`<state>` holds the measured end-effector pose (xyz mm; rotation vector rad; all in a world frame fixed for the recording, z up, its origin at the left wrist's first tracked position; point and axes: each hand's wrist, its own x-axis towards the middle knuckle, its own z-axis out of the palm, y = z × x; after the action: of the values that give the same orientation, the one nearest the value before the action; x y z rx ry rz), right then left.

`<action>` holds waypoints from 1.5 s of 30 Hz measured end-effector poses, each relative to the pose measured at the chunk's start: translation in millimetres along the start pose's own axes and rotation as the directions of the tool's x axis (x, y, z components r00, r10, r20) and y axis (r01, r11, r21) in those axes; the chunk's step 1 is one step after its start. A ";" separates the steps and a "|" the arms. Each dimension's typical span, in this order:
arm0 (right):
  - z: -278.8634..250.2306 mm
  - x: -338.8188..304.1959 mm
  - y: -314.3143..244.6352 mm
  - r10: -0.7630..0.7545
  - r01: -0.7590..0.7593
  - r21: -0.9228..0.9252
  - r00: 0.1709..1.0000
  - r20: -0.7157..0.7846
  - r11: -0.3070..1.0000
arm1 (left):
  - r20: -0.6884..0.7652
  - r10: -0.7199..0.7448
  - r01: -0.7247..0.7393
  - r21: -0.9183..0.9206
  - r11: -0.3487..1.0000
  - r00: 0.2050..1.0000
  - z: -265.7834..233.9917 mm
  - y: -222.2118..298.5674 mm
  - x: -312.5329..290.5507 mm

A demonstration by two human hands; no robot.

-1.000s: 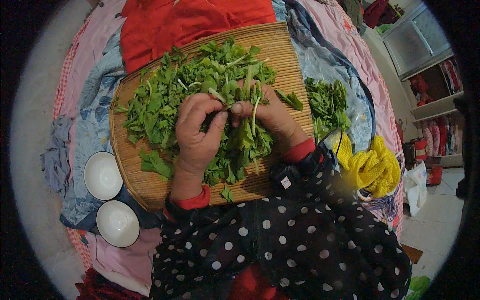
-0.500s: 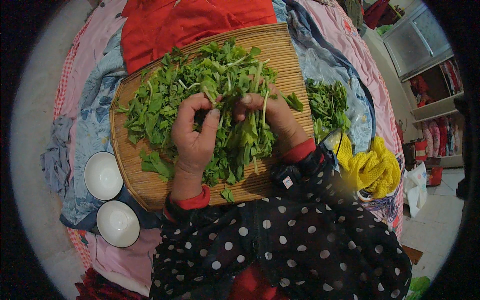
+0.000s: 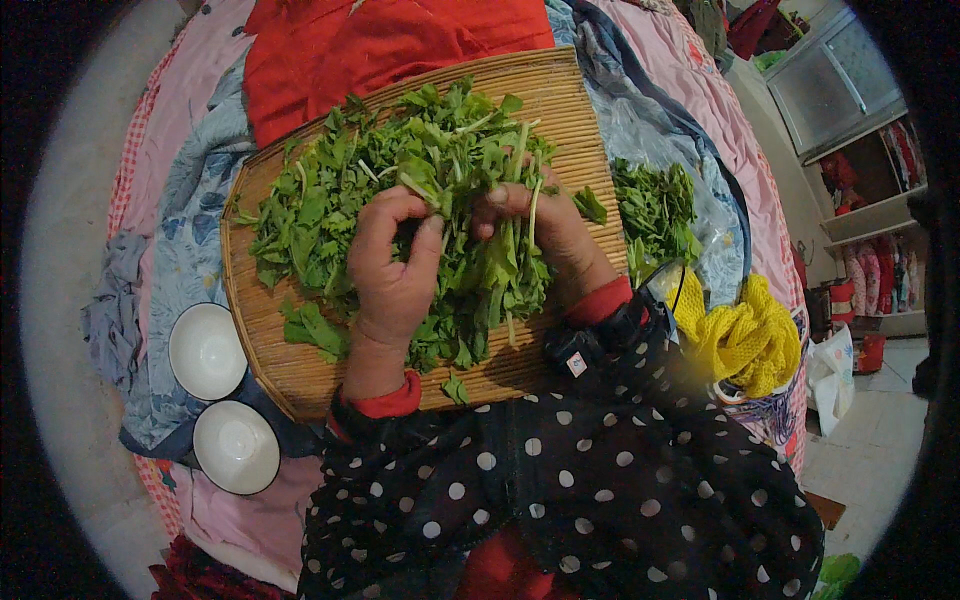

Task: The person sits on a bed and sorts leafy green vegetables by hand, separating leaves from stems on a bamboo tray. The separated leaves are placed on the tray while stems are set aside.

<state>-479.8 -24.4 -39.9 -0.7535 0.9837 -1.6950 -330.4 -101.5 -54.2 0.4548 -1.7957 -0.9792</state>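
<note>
A broad heap of leafy greens (image 3: pixel 320 220) covers much of a slatted bamboo board (image 3: pixel 585 100) in front of me. Over the heap, my left hand (image 3: pixel 393 250) pinches a green leaf stalk (image 3: pixel 424 184) between thumb and forefinger. Close by on the right, my right hand (image 3: pixel 545 215) is closed round a small bunch of greens (image 3: pixel 503 265), whose pale stems stick up past the fingers and whose leaves hang below. Some of the right fingers are hidden behind leaves. A few loose leaves (image 3: pixel 456 390) lie near the board's front edge.
Two white bowls, an upper one (image 3: pixel 207 352) and a lower one (image 3: pixel 236 447), stand left of the board. To the right lie another pile of greens (image 3: pixel 655 205) on clear plastic and a yellow knitted cloth (image 3: pixel 745 330). Red fabric (image 3: pixel 390 55) borders the far edge.
My left hand has shifted very slightly to the right, and its fingers sit a little differently on the stalk. The right hand keeps its bunch in nearly the same place.
</note>
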 end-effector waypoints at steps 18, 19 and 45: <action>5.3 -6.5 -2.6 0.043 -0.043 -0.001 0.997 0.070 0.999 | 0.035 0.074 -0.075 0.019 0.997 0.997 -1.7 8.4 4.3; 4.7 -5.9 -1.6 0.045 -0.043 -0.034 0.995 0.089 0.999 | 0.056 0.059 -0.060 0.018 0.998 0.997 -1.4 8.8 4.2; 3.1 -3.6 3.6 0.035 -0.026 -0.116 0.996 0.080 0.993 | 0.164 0.046 -0.049 0.016 0.999 0.985 -3.2 8.0 6.0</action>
<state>-474.5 -22.4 -41.7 -0.8723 1.0370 -1.5789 -329.1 -102.2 -43.7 0.3506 -1.9559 -0.9903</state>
